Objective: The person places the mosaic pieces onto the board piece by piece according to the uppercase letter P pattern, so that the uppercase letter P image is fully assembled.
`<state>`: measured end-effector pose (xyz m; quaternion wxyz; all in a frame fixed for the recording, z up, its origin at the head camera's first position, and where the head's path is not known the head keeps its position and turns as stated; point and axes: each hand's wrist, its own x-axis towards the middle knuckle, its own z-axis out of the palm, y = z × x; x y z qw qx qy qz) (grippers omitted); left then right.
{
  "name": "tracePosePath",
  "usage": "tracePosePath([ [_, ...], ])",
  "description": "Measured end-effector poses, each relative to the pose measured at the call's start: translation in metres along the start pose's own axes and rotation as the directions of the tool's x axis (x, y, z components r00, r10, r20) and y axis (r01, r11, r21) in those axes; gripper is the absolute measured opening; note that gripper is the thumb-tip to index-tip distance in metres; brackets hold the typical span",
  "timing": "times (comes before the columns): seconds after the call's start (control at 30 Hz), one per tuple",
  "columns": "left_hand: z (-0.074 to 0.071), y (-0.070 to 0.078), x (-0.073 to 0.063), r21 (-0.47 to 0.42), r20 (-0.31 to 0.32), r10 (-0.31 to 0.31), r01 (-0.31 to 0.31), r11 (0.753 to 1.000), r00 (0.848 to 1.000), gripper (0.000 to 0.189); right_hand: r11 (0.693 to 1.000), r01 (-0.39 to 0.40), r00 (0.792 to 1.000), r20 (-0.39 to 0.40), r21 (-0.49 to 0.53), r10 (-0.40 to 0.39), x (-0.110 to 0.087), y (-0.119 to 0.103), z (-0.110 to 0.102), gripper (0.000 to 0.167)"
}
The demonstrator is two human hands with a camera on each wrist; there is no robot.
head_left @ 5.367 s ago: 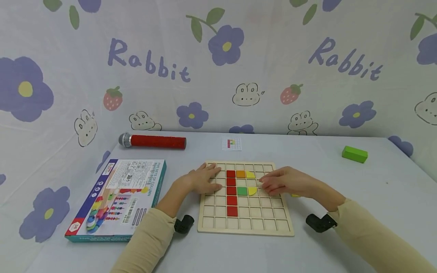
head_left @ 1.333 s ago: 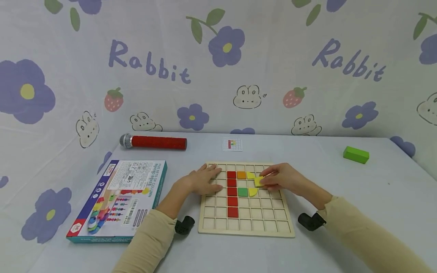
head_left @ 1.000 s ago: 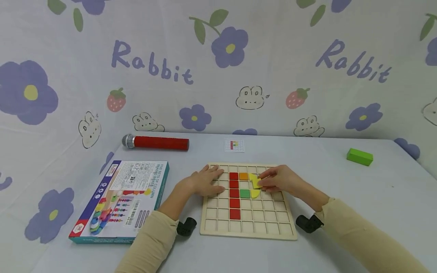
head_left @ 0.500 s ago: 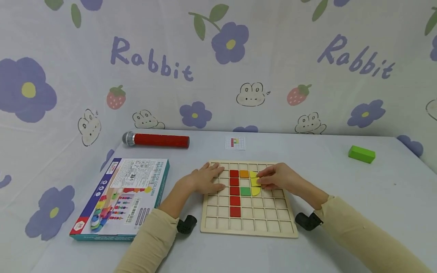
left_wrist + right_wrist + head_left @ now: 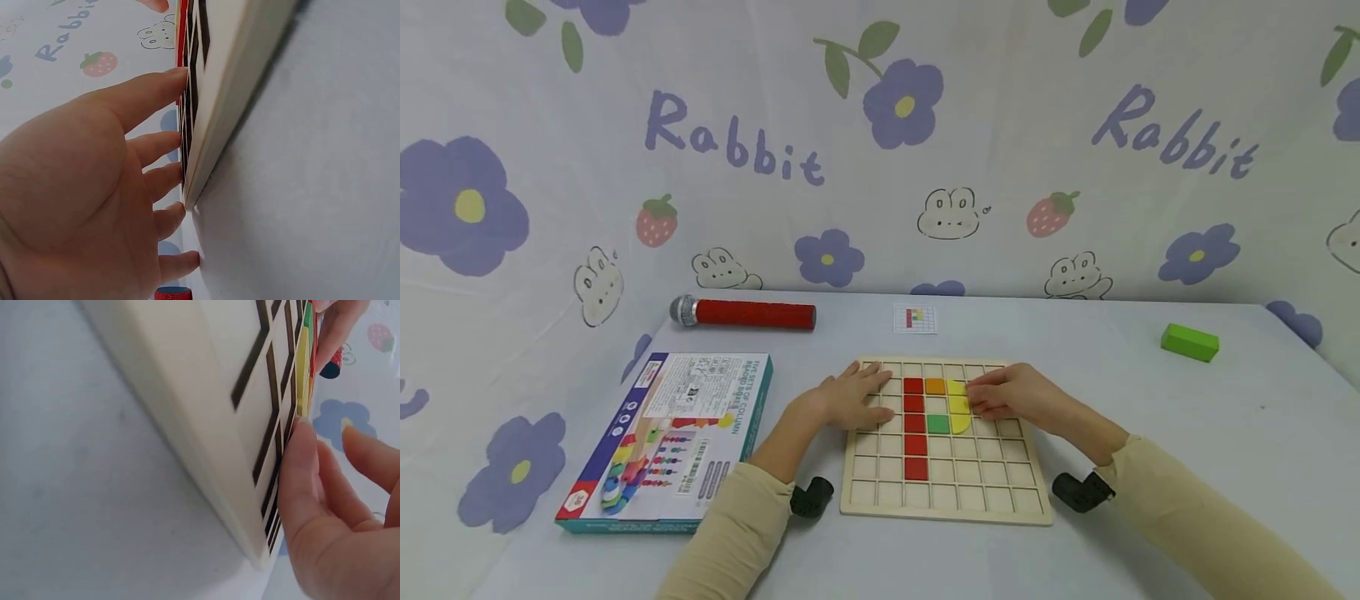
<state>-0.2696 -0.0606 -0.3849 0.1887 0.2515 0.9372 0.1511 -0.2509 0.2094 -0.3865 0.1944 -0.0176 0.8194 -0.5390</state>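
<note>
A wooden grid board lies on the table in the head view. My left hand rests spread on its upper left part, fingertips on the cells and rim. Red square tiles form a column, with an orange tile and a green tile to their right. A yellow square tile sits flat between an upper yellow piece and a yellow rounded piece. My right hand has its fingertips at that square's right edge; in the right wrist view the thumb touches the board, apart from the fingers.
Left of the board lies a boxed toy set. Behind are a red microphone and a small card printed with a coloured grid pattern. A green block lies at the back right.
My right hand has brought a yellow square tile over the board, lowered it into the cell between the other yellow pieces and loosened its pinch. My left hand has stayed in place.
</note>
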Motion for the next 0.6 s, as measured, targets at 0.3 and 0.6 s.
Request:
tracePosePath([
  [0.3, 0.002, -0.006, 0.008, 0.017, 0.008, -0.015, 0.014, 1.0, 1.0, 0.066, 0.914, -0.018, 0.993, 0.114, 0.406, -0.031, -0.002, 0.014, -0.014, 0.055],
  [0.6, -0.015, -0.009, 0.015, 0.052, -0.097, -0.005, 0.01, 0.999, 0.995, 0.064, 0.985, 0.167, 0.98, -0.098, -0.052, -0.171, -0.009, 0.028, -0.058, 0.072],
])
